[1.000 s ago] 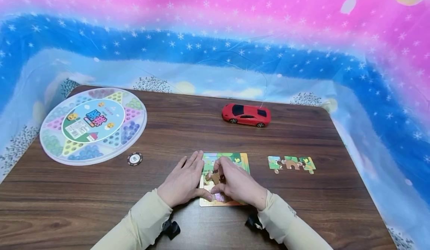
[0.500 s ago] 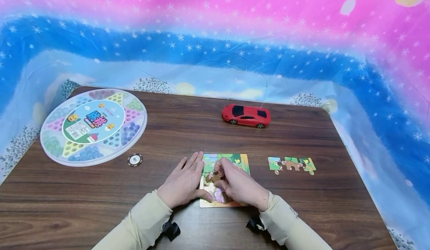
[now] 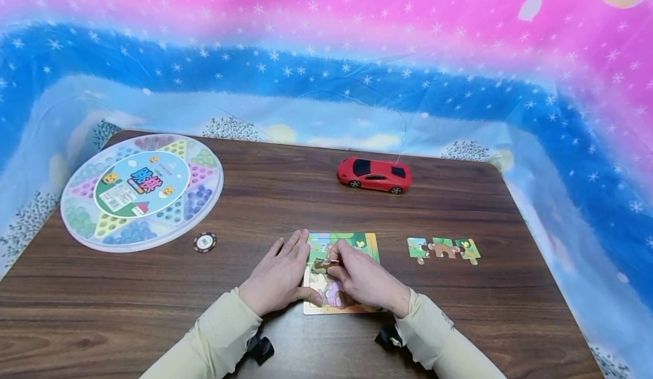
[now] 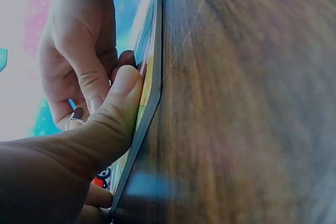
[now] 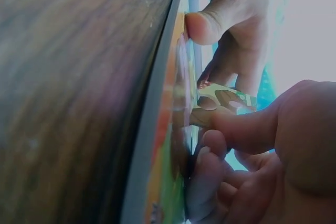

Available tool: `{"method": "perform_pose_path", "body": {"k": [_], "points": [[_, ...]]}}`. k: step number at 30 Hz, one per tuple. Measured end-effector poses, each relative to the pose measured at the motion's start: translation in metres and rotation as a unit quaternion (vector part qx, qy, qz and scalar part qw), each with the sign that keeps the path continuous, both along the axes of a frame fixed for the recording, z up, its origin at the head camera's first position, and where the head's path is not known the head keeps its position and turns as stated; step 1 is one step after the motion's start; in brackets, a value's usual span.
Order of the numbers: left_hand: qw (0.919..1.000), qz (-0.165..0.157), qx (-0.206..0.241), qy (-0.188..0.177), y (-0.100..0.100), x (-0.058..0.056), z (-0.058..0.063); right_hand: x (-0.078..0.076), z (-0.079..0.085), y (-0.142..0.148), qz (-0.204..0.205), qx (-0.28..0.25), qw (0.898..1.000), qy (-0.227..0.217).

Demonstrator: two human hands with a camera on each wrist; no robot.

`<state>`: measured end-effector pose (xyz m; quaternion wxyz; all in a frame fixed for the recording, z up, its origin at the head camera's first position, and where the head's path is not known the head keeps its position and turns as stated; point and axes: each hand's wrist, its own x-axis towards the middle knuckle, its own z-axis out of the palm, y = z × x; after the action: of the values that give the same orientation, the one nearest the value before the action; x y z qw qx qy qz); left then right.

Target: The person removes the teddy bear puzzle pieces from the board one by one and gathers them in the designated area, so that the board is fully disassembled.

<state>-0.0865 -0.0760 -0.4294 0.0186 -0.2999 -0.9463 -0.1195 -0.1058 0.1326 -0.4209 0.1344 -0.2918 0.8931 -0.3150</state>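
A small puzzle board (image 3: 373, 250) with a cartoon picture lies flat on the table before me. My left hand (image 3: 275, 277) rests along its left side with fingers straight, and the thumb (image 4: 123, 85) presses down on the board's face near the front. Over the board my right hand (image 3: 363, 277) pinches a brown-and-green jigsaw piece (image 3: 321, 265) between thumb and fingers. In the right wrist view this jigsaw piece (image 5: 226, 98) stands tilted up from the board; its lower end is partly behind the fingertips. Pale bare backing shows beside a pink piece (image 3: 334, 294).
Three jigsaw pieces (image 3: 442, 247) lie in a row right of the board. A red toy car (image 3: 374, 175) stands farther back. At left are a round Chinese checkers set (image 3: 143, 183) and a poker chip (image 3: 205, 242). A patterned cloth (image 3: 326, 73) hangs behind the table.
The right hand has tilted the brown jigsaw piece up from the board, and more pale backing shows below it. The left hand stays in place.
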Motion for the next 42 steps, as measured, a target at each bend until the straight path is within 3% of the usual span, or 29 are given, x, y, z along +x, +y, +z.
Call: {"method": "perform_pose_path", "body": {"k": [18,23,33,42], "points": [[0.9997,0.005,-0.005,-0.023,0.001,0.001,-0.001,0.003,0.000,0.005,-0.032,-0.057,0.993,-0.097],[0.9995,0.007,-0.002,-0.031,0.000,0.001,-0.002,0.005,0.005,0.016,-0.046,-0.069,0.991,-0.101],[0.9995,0.005,-0.004,-0.032,0.000,0.000,0.000,0.006,0.015,0.076,-0.125,-0.057,0.988,-0.077],[0.9993,0.005,-0.003,-0.036,0.000,-0.001,0.002,0.007,0.021,0.142,-0.183,-0.007,0.982,-0.053]]}}
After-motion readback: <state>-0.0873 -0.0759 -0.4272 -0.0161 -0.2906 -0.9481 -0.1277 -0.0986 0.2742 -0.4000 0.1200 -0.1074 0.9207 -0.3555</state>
